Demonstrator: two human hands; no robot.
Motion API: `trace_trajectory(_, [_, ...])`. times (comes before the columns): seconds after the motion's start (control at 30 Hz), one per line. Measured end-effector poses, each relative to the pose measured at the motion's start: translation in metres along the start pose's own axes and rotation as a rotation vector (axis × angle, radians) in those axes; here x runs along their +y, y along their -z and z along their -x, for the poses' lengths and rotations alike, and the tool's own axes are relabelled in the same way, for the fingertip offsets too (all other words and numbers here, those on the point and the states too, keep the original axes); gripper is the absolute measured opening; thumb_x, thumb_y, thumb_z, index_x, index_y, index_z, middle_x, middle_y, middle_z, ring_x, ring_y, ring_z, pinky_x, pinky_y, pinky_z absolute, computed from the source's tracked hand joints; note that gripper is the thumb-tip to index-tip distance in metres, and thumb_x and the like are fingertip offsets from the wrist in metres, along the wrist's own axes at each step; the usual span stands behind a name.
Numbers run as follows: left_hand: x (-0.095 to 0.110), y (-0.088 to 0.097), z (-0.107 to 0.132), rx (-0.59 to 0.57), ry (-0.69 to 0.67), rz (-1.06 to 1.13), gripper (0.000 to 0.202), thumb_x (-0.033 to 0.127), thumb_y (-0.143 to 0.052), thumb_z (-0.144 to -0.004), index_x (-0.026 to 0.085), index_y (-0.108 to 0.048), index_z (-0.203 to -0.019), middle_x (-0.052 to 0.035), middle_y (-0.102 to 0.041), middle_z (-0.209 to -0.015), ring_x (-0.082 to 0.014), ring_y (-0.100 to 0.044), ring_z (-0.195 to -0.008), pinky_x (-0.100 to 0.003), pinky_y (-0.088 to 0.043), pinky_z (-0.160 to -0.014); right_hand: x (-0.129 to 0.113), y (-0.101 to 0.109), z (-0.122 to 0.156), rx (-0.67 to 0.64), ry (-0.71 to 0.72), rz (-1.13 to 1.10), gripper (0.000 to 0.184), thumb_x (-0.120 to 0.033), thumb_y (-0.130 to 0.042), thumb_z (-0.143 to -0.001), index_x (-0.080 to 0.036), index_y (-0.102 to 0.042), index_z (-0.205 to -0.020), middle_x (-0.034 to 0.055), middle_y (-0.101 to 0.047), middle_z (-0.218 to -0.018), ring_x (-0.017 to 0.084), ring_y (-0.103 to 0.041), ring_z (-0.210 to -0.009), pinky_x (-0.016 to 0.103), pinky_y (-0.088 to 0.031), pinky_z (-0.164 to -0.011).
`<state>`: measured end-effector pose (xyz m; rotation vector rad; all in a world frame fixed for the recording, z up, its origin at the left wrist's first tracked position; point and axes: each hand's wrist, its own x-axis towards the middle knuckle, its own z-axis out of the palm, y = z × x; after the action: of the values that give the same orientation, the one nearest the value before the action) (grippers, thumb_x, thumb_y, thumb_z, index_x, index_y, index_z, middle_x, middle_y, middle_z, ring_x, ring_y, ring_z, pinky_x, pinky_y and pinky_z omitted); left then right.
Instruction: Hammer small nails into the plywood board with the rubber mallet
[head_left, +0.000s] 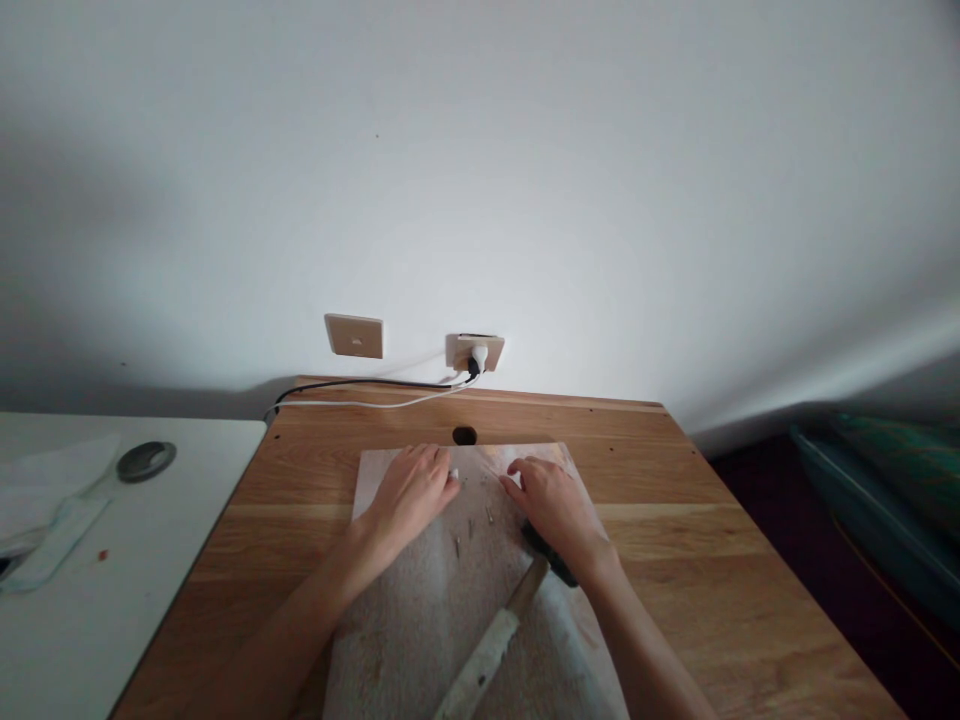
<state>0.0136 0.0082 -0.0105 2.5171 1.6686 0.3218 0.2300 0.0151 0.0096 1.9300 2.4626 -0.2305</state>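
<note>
Small white piece (454,474): at the fingertips of the left hand (420,480), over the far part of the board (397,620); it is too small for me to name.
Left hand grip: fingers curled together, with the piece seemingly pinched near the thumb; I'd keep that pinch light so the piece doesn't slip or twist.
Right hand (551,495): well to the right of the left one, thumb and forefinger bent toward each other; I cannot tell whether anything lies between them.
Board: flat on the wooden desk (675,530), beneath both hands; I judge that bracing the hands lightly against it would steady such fine fingerwork.
Metal pieces (458,546): three slim ones, nails or screws by their look, lying loose on the board, nearer than the fingertips; I'd mind them, as a brush of the palm could roll them.
Hammer (480,650): on the board, handle toward the near side, dark head by the right wrist; I can't tell whether they touch, so I'd carry that wrist high.
Cords (375,403): one black and one white along the desk's far edge, well apart from the hands.
</note>
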Motion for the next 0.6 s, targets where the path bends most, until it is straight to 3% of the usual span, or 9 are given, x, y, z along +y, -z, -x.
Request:
trace_trajectory(0.07, [-0.003, 0.006, 0.001, -0.02, -0.016, 0.073, 0.007, 0.018, -0.061, -0.096, 0.016, -0.066, -0.091, -0.0074, -0.074, -0.091, -0.024, -0.07, -0.088, -0.034, -0.051, -0.082, 0.0, -0.003, -0.002, -0.008, 0.0, 0.012, 0.026, -0.026, -0.056, -0.105, -0.017, -0.08, -0.105, 0.0111, -0.082, -0.103, 0.024, -0.076, -0.097, 0.028, -0.05, -0.085])
trace_trajectory(0.2, [-0.01, 0.014, 0.007, -0.168, -0.127, 0.176, 0.015, 0.019, -0.06, -0.097, 0.018, -0.066, -0.084, -0.0039, -0.073, -0.086, -0.0208, -0.07, -0.079, -0.03, -0.048, -0.072, 0.0, -0.005, -0.005, -0.016, 0.016, 0.029, 0.028, -0.021, -0.054, -0.104, -0.015, -0.08, -0.099, 0.0123, -0.082, -0.101, 0.025, -0.077, -0.096, 0.03, -0.05, -0.085])
trace_trajectory(0.37, [-0.008, 0.011, 0.014, -0.255, -0.189, 0.14, 0.013, 0.015, -0.062, -0.094, 0.017, -0.068, -0.083, -0.0069, -0.075, -0.09, -0.0239, -0.072, -0.085, -0.032, -0.05, -0.075, -0.001, -0.002, -0.004, -0.027, 0.056, 0.039, 0.026, -0.019, -0.054, -0.102, -0.016, -0.08, -0.099, 0.0118, -0.082, -0.1, 0.025, -0.077, -0.097, 0.03, -0.05, -0.086])
trace_trajectory(0.6, [-0.008, 0.01, 0.01, -0.16, -0.159, 0.102, 0.005, 0.021, -0.064, -0.096, 0.017, -0.066, -0.094, -0.008, -0.073, -0.097, -0.0247, -0.07, -0.091, -0.034, -0.052, -0.082, -0.002, 0.0, -0.002, -0.027, 0.089, 0.033, 0.027, -0.018, -0.053, -0.103, -0.017, -0.08, -0.105, 0.0118, -0.082, -0.103, 0.025, -0.076, -0.099, 0.029, -0.049, -0.087])
